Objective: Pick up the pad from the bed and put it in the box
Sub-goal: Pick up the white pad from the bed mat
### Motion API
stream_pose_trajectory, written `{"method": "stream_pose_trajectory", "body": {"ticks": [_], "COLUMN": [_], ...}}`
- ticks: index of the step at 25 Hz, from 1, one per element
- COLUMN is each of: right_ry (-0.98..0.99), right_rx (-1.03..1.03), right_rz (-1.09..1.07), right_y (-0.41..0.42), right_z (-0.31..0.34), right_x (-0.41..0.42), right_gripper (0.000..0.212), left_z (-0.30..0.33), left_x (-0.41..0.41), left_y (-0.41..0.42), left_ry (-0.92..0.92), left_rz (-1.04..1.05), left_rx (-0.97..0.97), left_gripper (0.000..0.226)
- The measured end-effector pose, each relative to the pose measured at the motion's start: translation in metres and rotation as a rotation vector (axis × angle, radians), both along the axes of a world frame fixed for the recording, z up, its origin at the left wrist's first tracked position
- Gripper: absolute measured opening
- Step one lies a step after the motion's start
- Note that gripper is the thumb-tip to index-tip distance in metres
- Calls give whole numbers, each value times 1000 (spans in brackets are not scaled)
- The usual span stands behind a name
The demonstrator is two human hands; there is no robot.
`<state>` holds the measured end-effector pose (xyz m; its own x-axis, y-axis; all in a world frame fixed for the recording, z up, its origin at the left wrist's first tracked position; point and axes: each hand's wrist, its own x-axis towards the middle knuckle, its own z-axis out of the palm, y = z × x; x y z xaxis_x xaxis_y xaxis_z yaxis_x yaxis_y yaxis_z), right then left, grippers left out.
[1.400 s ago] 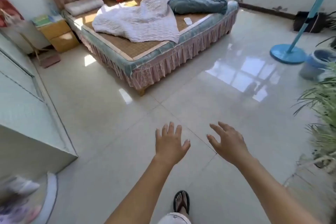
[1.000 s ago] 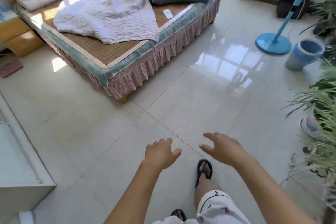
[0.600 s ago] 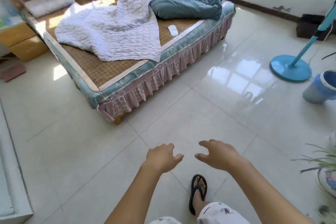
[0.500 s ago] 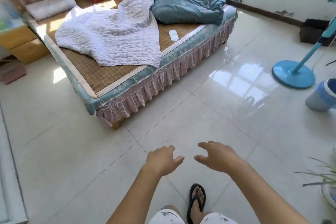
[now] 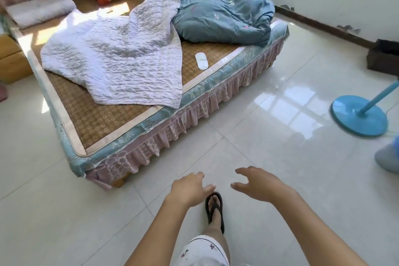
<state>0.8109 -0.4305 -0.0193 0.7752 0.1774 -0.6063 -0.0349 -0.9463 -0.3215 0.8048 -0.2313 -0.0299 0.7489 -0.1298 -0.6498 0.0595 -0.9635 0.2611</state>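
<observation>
A small white oval pad [image 5: 201, 61] lies flat on the woven mat of the bed [image 5: 121, 134], near its right edge, between the white quilt and the blue duvet. My left hand [image 5: 190, 188] and my right hand [image 5: 257, 183] hang over the floor tiles well short of the bed, both empty with fingers loosely spread and curled downward. A dark box [image 5: 383, 58] stands on the floor by the right wall, partly cut off by the frame edge.
A white quilt [image 5: 121, 60] and a blue duvet [image 5: 220, 15] cover much of the bed; pillows lie at its head. A blue fan base [image 5: 358, 116] and a blue bucket [image 5: 388, 157] stand on the right. My sandalled foot [image 5: 213, 207] is on the tiles.
I have walked closer to the bed, which now looks larger and nearer. Both hands stayed empty in front of me, fingers curling slightly.
</observation>
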Motion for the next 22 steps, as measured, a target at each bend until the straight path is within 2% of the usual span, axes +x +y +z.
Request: {"method": "stream_pose_trajectory", "body": {"ticks": [8,14,22], "right_ry": [20,35,71], "right_rx": [-35,-29,-41], "right_rz": [-15,20,162], "right_y": [-9,-17,-45], "right_z": [5,2,-25], "right_x": [203,345,571], "right_gripper": [60,53,58], "left_z": [2,-11,-36], "left_x": [220,343,549], "left_y": [-5,-16,-44], "left_ry": [-23,62,117], "left_rz": [-58,-17,61], "left_rx": [19,25,54], "left_gripper": [62,62,57]}}
